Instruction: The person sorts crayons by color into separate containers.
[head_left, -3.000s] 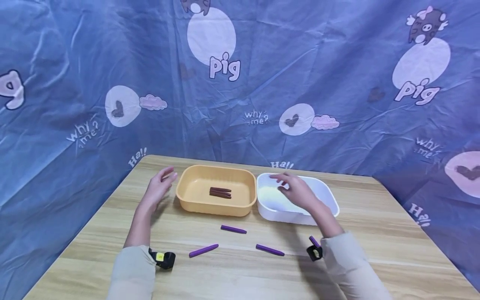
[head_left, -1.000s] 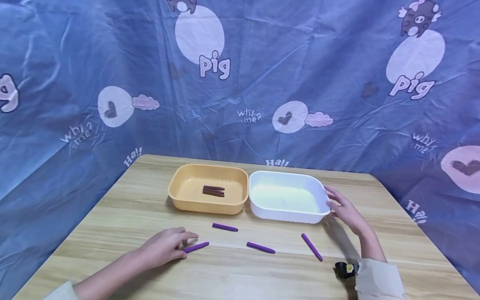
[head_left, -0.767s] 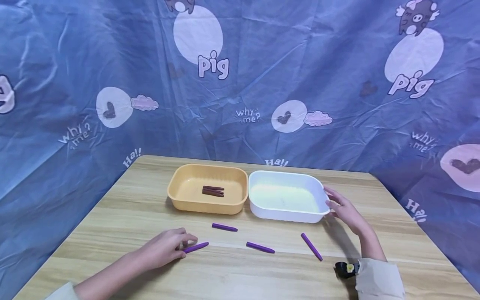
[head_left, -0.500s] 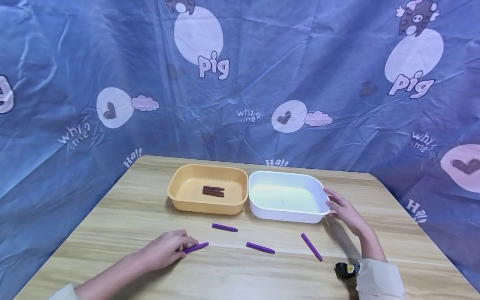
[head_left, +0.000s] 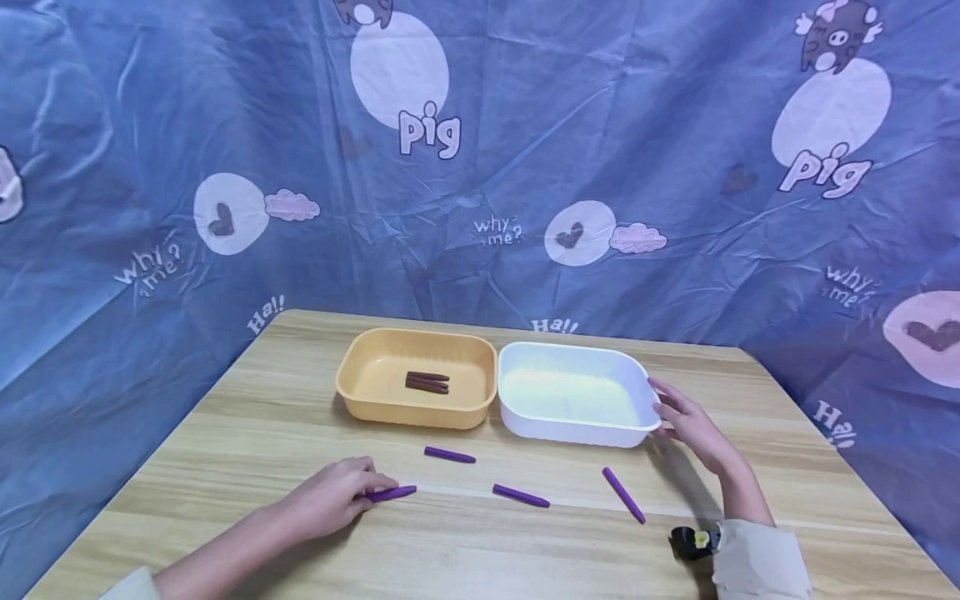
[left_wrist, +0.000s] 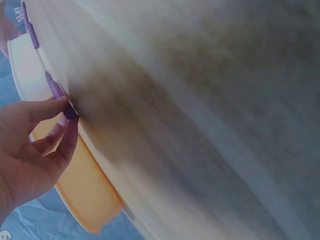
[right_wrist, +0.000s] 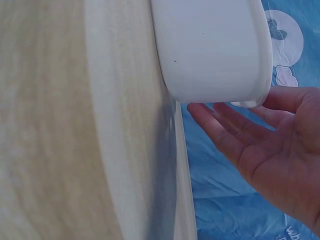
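Observation:
A purple crayon [head_left: 396, 493] lies at the table's front left, pinched near its blunt end between the thumb and fingers of my left hand [head_left: 333, 500]. In the left wrist view the crayon [left_wrist: 56, 89] appears close against the wood, its tip pointing away from the palm. My right hand [head_left: 693, 425] touches the right end of a white bin [head_left: 581, 433]. The right wrist view has the fairly straight fingers [right_wrist: 220, 132] against the bin's outer wall and the thumb at its rim. Beside it stands a tan bin [head_left: 412, 414] with several brown crayons [head_left: 427, 383] inside.
Three more purple crayons lie on the table: one [head_left: 450, 455] before the tan bin, one [head_left: 521, 496] near the middle, one [head_left: 624, 495] before the white bin. A blue printed cloth [head_left: 465, 192] hangs behind the wooden table [head_left: 450, 550].
My left hand came down from beside the tan bin to the crayon, and its fingers closed on it. My right hand moved from over the white bin to its right end, then stayed.

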